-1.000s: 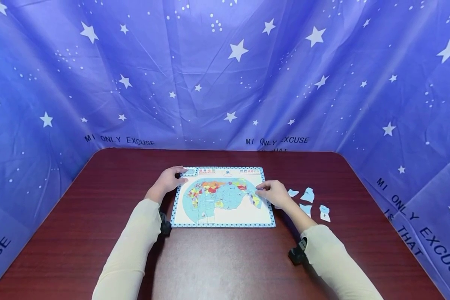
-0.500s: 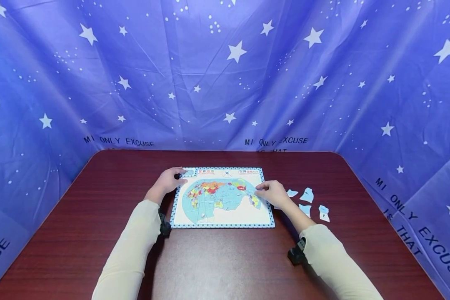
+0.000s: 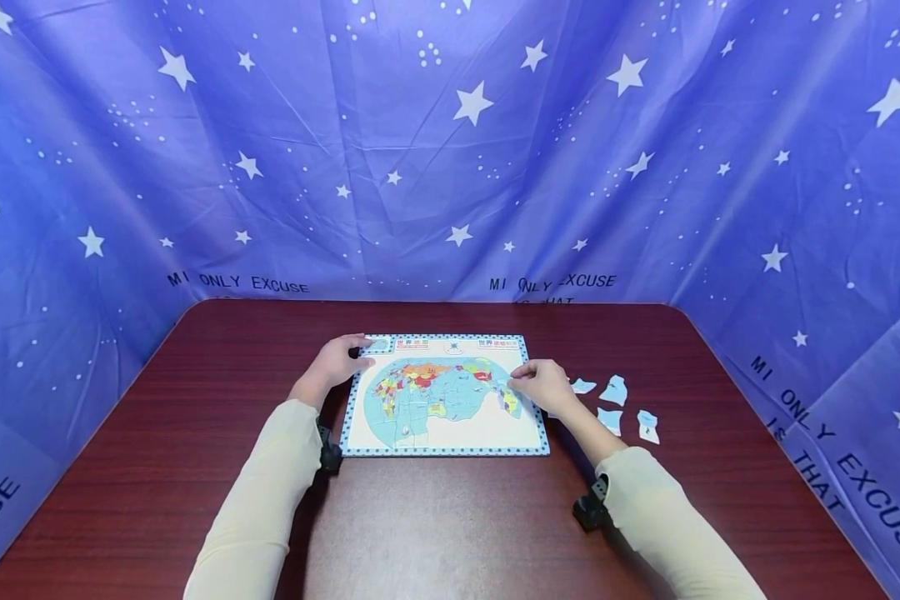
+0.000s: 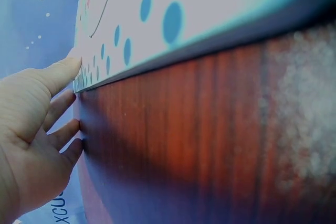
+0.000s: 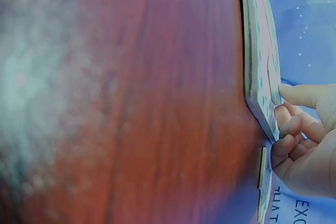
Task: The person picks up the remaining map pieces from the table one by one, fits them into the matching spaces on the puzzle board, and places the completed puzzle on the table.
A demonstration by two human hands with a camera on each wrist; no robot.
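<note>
A world map jigsaw puzzle [image 3: 438,407] lies in its white board, which has a blue dotted border [image 3: 450,452]. My left hand [image 3: 333,362] rests on the board's upper left corner; in the left wrist view its thumb [image 4: 65,72] is on the dotted rim and the other fingers are spread along the side. My right hand [image 3: 543,383] bends over the right side of the map, thumb and forefinger pinching at a puzzle piece near South America. The right wrist view has the right thumb [image 5: 299,94] at that edge, other fingers curled under.
Several loose light blue and white puzzle pieces lie right of the board, among them one tall piece [image 3: 615,390] and one at the far right [image 3: 648,426]. Dark red-brown wood forms the table [image 3: 450,525]. A blue star-patterned curtain [image 3: 420,167] hangs behind and at both sides.
The right hand has shifted very slightly at the map's right side, with its fingertips over the same spot. My left hand stays on the board's corner.
</note>
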